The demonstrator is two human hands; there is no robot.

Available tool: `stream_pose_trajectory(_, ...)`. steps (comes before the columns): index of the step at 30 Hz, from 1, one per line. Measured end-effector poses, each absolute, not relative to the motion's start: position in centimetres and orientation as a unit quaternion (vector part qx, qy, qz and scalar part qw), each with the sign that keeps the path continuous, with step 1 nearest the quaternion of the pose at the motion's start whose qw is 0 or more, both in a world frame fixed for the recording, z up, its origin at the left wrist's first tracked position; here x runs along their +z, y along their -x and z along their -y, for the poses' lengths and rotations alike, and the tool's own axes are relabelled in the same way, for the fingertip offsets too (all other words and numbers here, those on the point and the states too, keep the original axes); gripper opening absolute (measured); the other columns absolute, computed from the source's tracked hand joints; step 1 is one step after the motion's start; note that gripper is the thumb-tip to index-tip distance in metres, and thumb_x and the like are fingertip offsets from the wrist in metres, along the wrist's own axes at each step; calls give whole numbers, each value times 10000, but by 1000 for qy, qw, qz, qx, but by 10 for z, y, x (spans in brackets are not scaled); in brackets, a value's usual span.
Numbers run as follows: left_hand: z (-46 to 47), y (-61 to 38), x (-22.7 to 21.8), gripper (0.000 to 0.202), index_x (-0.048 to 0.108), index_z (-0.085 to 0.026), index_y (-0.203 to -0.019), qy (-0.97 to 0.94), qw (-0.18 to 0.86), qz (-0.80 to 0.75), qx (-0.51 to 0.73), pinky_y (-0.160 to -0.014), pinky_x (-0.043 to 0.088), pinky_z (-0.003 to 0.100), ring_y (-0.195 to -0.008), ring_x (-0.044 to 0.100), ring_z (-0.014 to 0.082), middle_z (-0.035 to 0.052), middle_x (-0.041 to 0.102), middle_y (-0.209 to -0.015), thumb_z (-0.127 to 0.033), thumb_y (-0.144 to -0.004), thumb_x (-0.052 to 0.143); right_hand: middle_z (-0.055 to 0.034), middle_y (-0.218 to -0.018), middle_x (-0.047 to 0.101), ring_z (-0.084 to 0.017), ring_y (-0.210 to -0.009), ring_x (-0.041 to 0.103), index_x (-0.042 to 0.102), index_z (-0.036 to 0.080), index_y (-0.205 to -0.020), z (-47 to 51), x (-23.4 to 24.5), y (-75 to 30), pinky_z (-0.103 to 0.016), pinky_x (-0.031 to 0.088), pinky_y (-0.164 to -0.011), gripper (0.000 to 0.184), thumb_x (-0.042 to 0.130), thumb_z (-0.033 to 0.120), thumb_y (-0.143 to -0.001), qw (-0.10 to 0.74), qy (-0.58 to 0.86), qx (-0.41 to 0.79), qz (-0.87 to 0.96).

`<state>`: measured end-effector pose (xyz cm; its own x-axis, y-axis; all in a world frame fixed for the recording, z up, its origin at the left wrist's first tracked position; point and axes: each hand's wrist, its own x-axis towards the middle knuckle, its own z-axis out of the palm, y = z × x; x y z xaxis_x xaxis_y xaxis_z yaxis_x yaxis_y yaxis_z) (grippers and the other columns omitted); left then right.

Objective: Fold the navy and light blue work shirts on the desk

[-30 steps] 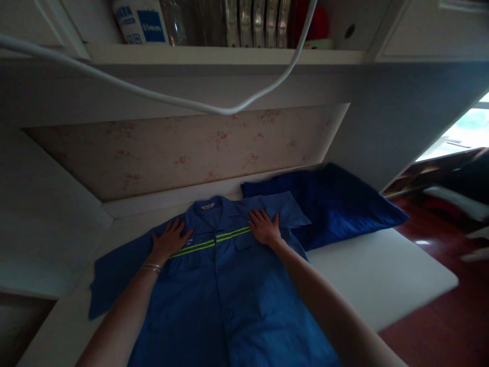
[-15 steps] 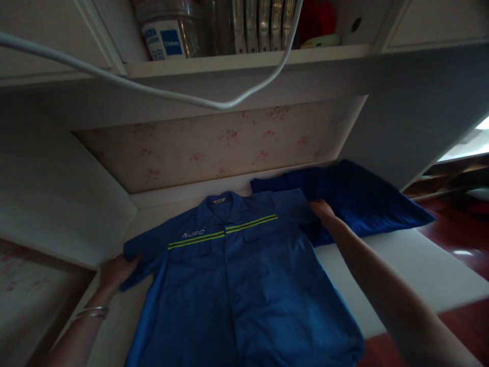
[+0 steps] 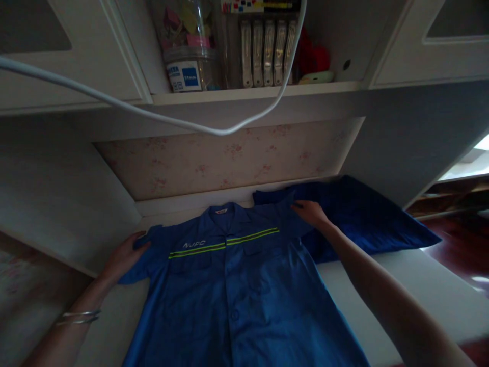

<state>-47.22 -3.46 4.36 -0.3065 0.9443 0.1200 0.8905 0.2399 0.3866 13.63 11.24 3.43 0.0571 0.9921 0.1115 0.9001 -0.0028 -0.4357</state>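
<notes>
A blue short-sleeved work shirt [image 3: 206,285] lies spread front up, its collar toward the back wall. Two yellow-green stripes and white letters cross its chest. My left hand [image 3: 126,257] has its thumb and fingers closed on the upper edge of the sleeve on the left. On the other side, my right hand [image 3: 309,211] pinches the top edge of the right sleeve near the shoulder. Just beyond that sleeve is a folded dark blue cloth [image 3: 355,219], partly beneath the shirt. The shirt's lower hem is out of view.
The shirt rests on a white surface [image 3: 367,285] inside a cabinet niche with a floral back panel [image 3: 229,158]. Overhead, a shelf [image 3: 237,93] holds a clear plastic tub [image 3: 191,71] and several metal clips. A white cable [image 3: 221,131] hangs in front.
Both hands have moved from the sleeve ends up to the sleeves' upper edges, nearer the shoulders. The sleeve tops are now gathered inward. The view has tilted up, showing more shelf.
</notes>
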Motion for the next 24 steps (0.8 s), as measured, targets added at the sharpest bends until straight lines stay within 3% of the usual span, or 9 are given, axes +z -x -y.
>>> stream_pose_trajectory(3, 34, 427, 51, 694, 427, -143, -1445, -634, 82, -742, 202, -894, 524, 354, -968, 687, 253, 114, 686, -1175, -506, -856, 487, -83, -1161, 741, -295, -1070, 683, 727, 251, -1202, -93, 53, -106, -333, 484, -887, 404, 488, 446, -941, 154, 613, 70, 772)
stream_pose_trajectory(6, 40, 377, 41, 695, 346, -177, -1499, -704, 127, -669, 199, -795, 543, 315, -792, 696, 199, 66, 704, -1057, -481, -888, 474, -41, -982, 783, -236, -907, 728, 737, 274, -1178, -74, 58, -78, -274, 495, -804, 399, 489, 486, -947, 140, 558, 138, 806)
stream_pose_trajectory(8, 41, 355, 27, 654, 378, -199, -1484, -726, 148, -642, 197, -762, 547, 285, -755, 694, 172, 43, 717, -1038, -504, -911, 462, -27, -872, 782, -216, -811, 732, 744, 272, -1153, -67, 51, -65, -262, 500, -758, 445, 442, 539, -965, 141, 546, 184, 805)
stream_pose_trajectory(11, 35, 345, 0, 564, 508, -170, -1388, -705, 102, -671, 207, -883, 536, 308, -938, 698, 194, 86, 719, -1127, -505, -962, 353, -59, -1105, 754, -231, -993, 704, 711, 248, -1213, -65, 30, -52, -282, 499, -853, 482, 374, 516, -997, 176, 565, 151, 792)
stream_pose_trajectory(15, 28, 348, -39, 583, 560, -84, -1353, -672, 41, -715, 189, -1154, 315, 528, -1359, 467, 338, 211, 520, -1457, -457, -956, 352, -95, -1508, 489, -266, -1370, 456, 527, 200, -1439, -64, -13, -39, -392, 358, -1118, 519, 346, 438, -1016, 118, 566, 86, 811)
stream_pose_trajectory(17, 29, 347, -55, 578, 579, -119, -1354, -670, 35, -722, 169, -1173, 205, 629, -1405, 401, 383, 191, 480, -1500, -477, -931, 417, -80, -1586, 372, -289, -1458, 317, 454, 221, -1490, -61, -30, -33, -522, 240, -1177, 531, 334, 439, -1020, 56, 561, 78, 822)
stream_pose_trajectory(19, 31, 346, -63, 560, 592, -169, -1351, -670, 33, -724, 158, -1176, 163, 656, -1409, 400, 376, 156, 490, -1501, -496, -924, 437, -66, -1599, 347, -295, -1481, 264, 445, 250, -1491, -58, -37, -28, -616, 151, -1177, 514, 313, 425, -1027, 28, 558, 71, 826)
stream_pose_trajectory(22, 43, 347, -59, 558, 585, -176, -1354, -666, 31, -727, 165, -1186, 209, 607, -1395, 432, 333, 147, 498, -1498, -501, -948, 383, -90, -1542, 443, -285, -1455, 321, 519, 223, -1436, -44, -26, -30, -607, 111, -1192, 492, 317, 392, -1020, 104, 545, 77, 828)
stream_pose_trajectory(24, 68, 350, -53, 579, 576, -139, -1346, -658, 29, -731, 181, -1186, 269, 549, -1363, 474, 301, 163, 529, -1466, -489, -965, 315, -125, -1449, 547, -284, -1381, 434, 595, 193, -1356, -20, -14, -42, -545, 210, -1190, 484, 359, 417, -998, 211, 543, 139, 801)
